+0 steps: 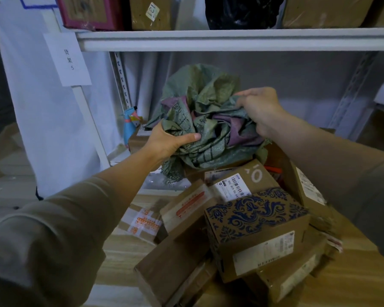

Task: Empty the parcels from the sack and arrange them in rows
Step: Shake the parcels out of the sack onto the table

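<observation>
In the centre of the frame both hands grasp a crumpled green woven sack [205,120] with purple folds and dark printing, held up in front of the lower shelf opening. The left hand [167,140] grips the sack's lower left side, thumb pressed across the fabric and fingers curled behind it; the right hand [258,107] clutches the upper right bunch, fingers curled into the folds. Below the sack, in the lower centre and right of the frame, a heap of cardboard parcels [231,218] lies jumbled on a wooden floor [124,251], not in rows. Foremost is a box with a blue floral pattern [256,214] and a white label; behind it sits a brown box with a barcode label [236,185]; to the left lies a flat parcel with orange tape [145,221]. A white metal shelf [231,39] crosses the top of the frame, carrying more boxes, and a paper sign [67,59] hangs on its upright at upper left.
</observation>
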### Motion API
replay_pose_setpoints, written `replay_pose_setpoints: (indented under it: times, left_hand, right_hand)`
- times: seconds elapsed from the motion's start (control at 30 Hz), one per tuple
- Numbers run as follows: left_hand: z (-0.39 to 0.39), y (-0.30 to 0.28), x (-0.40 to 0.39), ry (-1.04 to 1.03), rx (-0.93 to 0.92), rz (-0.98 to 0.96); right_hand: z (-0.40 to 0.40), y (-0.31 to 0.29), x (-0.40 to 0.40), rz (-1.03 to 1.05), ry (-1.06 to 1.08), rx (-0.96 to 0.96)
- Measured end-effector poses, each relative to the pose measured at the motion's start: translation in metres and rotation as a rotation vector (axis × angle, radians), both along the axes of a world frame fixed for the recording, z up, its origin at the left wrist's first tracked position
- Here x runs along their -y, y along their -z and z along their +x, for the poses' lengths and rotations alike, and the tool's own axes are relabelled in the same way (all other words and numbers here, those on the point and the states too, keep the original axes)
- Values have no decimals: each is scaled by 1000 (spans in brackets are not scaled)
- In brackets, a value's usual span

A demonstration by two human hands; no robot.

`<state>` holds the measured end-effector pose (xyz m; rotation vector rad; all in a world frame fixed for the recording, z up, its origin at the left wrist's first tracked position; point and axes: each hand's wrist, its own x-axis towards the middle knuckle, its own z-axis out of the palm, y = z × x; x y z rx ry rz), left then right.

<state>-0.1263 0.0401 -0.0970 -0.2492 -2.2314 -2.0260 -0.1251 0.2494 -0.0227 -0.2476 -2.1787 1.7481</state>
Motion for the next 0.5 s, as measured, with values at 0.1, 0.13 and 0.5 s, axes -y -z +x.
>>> replay_pose_setpoints:
  times: [0.1,0.13,0.5]
  left_hand:
    - [-1,-2,-5,-6,1,39]
    - [-1,-3,-7,0,1,44]
    - [-5,-23,-56,-41,-54,-25]
  right_hand:
    - [4,-5,-4,2,27,-28]
    - [4,-5,-6,5,43,-41]
    - [8,-12,-46,-38,242,-252]
